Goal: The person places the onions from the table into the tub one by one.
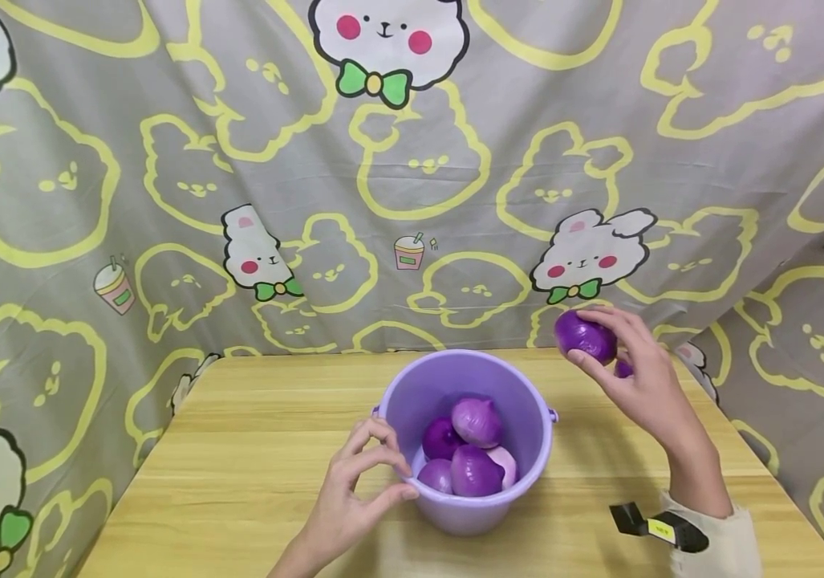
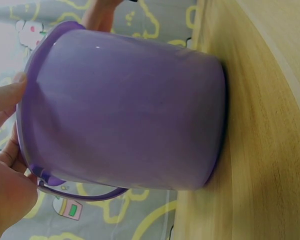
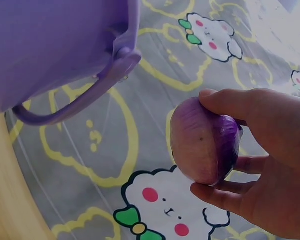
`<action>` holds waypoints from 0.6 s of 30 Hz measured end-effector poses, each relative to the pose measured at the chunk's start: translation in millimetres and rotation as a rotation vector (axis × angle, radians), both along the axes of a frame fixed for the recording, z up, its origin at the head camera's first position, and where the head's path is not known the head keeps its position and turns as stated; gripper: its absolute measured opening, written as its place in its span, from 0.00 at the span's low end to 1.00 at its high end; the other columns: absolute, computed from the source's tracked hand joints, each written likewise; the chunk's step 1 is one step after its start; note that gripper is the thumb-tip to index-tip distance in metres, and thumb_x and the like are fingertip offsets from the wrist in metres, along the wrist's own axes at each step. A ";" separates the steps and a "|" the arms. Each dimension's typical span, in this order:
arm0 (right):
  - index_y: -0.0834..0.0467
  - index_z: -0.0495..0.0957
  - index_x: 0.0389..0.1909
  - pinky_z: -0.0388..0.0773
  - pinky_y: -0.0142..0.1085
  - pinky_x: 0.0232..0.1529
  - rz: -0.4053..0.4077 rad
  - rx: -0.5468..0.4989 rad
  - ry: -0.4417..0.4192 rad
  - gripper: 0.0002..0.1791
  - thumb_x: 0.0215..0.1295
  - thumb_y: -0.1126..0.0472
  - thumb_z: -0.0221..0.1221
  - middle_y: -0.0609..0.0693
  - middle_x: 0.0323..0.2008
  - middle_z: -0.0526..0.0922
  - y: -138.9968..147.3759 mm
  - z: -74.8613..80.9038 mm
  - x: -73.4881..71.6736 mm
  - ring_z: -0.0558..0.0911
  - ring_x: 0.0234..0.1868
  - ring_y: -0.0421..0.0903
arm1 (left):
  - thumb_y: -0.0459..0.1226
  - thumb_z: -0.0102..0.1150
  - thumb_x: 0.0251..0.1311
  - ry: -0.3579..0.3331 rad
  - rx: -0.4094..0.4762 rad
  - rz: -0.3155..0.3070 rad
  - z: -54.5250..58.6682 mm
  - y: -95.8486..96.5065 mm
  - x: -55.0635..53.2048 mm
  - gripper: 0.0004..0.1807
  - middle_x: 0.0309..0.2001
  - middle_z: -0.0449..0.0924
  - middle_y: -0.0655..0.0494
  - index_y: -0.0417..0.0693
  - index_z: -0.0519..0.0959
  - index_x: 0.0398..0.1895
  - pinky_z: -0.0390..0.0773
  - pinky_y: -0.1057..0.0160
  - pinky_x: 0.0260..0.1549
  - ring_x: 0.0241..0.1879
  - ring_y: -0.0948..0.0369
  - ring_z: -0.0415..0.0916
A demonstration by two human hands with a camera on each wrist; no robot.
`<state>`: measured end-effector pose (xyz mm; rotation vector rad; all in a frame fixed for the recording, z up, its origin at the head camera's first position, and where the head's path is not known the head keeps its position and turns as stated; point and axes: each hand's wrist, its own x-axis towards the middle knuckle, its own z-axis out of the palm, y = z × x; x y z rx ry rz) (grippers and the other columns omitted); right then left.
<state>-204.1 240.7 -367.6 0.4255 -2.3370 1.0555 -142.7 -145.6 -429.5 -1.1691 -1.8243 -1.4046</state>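
Note:
A purple bucket [image 1: 465, 514] stands upright on the table, with several onions inside, among them a purple onion [image 1: 476, 472] and a lighter one [image 1: 477, 421]. My left hand [image 1: 354, 486] holds the near left part of its rim between thumb and fingers; the left wrist view shows the thumb [image 2: 12, 92] at that edge. To the right of the bucket and above the table, my right hand [image 1: 639, 369] grips another purple onion [image 1: 585, 337] between thumb and fingers. In the right wrist view this onion [image 3: 200, 142] is apart from the bucket, its far side partly hidden by the hand.
The wooden table [image 1: 238, 482] extends around the bucket. A grey curtain [image 1: 325, 185] with yellow cartoon outlines hangs behind it and at both sides. The bucket's handle [image 3: 75, 107] hangs down at its side. A black strap [image 1: 660, 530] is at the right sleeve.

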 end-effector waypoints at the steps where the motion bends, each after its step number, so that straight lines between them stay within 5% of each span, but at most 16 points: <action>1: 0.43 0.76 0.68 0.74 0.24 0.39 -0.003 0.000 0.000 0.32 0.63 0.60 0.72 0.52 0.69 0.69 -0.1 0.0 1.7 0.76 0.57 0.57 | 0.33 0.76 0.54 -0.001 0.000 -0.002 0.2 0.4 0.0 0.10 0.41 0.73 0.51 0.47 0.82 0.34 0.63 0.52 0.70 0.49 0.49 0.70; 10: 0.42 0.76 0.67 0.73 0.18 0.48 -0.015 -0.018 0.025 0.34 0.60 0.63 0.74 0.44 0.69 0.71 0.9 7.1 16.7 0.74 0.60 0.36 | 0.33 0.76 0.53 -0.018 -0.004 -0.020 -2.8 3.3 -0.9 0.10 0.41 0.73 0.52 0.47 0.82 0.35 0.61 0.53 0.72 0.52 0.50 0.70; 18: 0.42 0.77 0.65 0.73 0.18 0.52 0.034 -0.042 0.016 0.33 0.59 0.65 0.74 0.41 0.70 0.70 -3.4 20.0 22.1 0.73 0.63 0.37 | 0.32 0.77 0.52 -0.036 0.019 -0.032 -6.6 2.0 -1.4 0.11 0.41 0.73 0.50 0.46 0.83 0.35 0.61 0.55 0.72 0.55 0.51 0.69</action>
